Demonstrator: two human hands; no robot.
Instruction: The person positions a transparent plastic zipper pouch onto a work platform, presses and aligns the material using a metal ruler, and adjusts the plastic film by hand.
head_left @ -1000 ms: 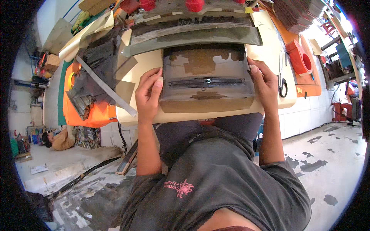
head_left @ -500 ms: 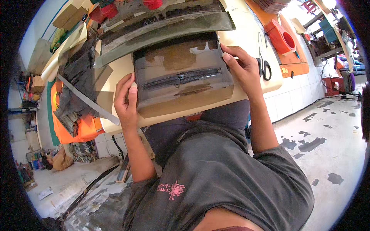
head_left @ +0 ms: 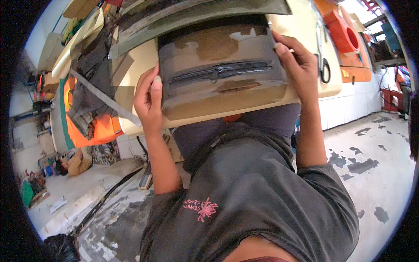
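Floor [head_left: 375,183]: pale and worn, marked by dark patches; seen at the left and right of the scene.
Worktop [head_left: 329,89]: covered by a cream sheet, its near edge set just above the wearer's lap.
Person in tan [head_left: 80,161]: seen low down at the far left, well apart from the worktop.
Zippered panel [head_left: 218,54]: dark brown and grey, partly glossy; placed at the near middle of the worktop, between the two hands. Whether it is lifted at all cannot be told.
Curved strip [head_left: 200,19]: olive-black, laid across the worktop along the far edge of the panel.
Dark scraps [head_left: 91,65]: piled on the left side of the worktop.
Orange sheet [head_left: 102,129]: partly covered by the scraps, at the near left.
Red block [head_left: 335,27]: pierced by a round hole, rested on an orange board [head_left: 355,72] at the far right.
Left hand [head_left: 148,94]: closed narrowly on the panel's left edge, thumb uppermost.
Right hand [head_left: 299,59]: the right edge is held near the far corner by thumb and forefinger.
Grey strip [head_left: 104,98]: slanted over the scraps, toward the left hand.
Scissors [head_left: 321,57]: black-handled, laid right of the right hand.
Zipper [head_left: 235,69]: black, run from left to right across the panel.
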